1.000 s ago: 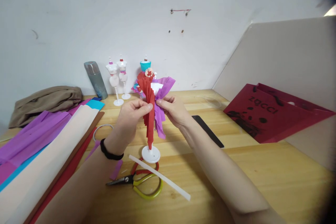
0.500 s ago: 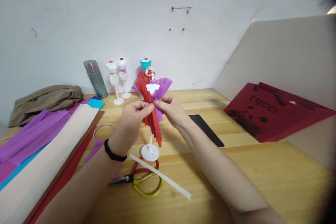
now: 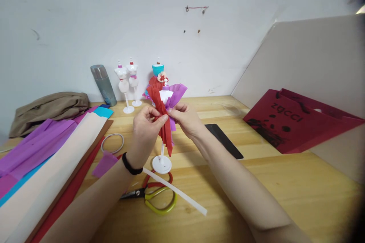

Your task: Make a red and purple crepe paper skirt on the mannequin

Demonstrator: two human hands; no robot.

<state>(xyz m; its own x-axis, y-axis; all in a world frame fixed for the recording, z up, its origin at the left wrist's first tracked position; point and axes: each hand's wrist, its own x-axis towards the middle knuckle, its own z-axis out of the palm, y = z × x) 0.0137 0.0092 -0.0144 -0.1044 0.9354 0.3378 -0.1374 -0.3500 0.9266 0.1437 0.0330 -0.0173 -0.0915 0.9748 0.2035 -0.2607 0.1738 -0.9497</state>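
A small white dress form stands upright on its round base, with pleated red crepe paper and purple crepe paper crossing at its waist. My left hand is closed on the red paper, thumb pressing at the waist. On the other side, my right hand pinches the purple paper at the same spot. Below the base lie scissors with red and yellow handles, partly under a thin white strip. What sits beneath the thumbs is hidden.
Behind stand two bare dress forms, a dressed one with a blue top, and a flask. Crepe sheets and brown cloth lie left, near a ring. Right are a black tablet-like slab and a red bag.
My left hand has turned slightly at the wrist, its forearm shifting right. The red paper's lower end is gathered narrower and hangs a little further left. My right hand keeps its pinch.
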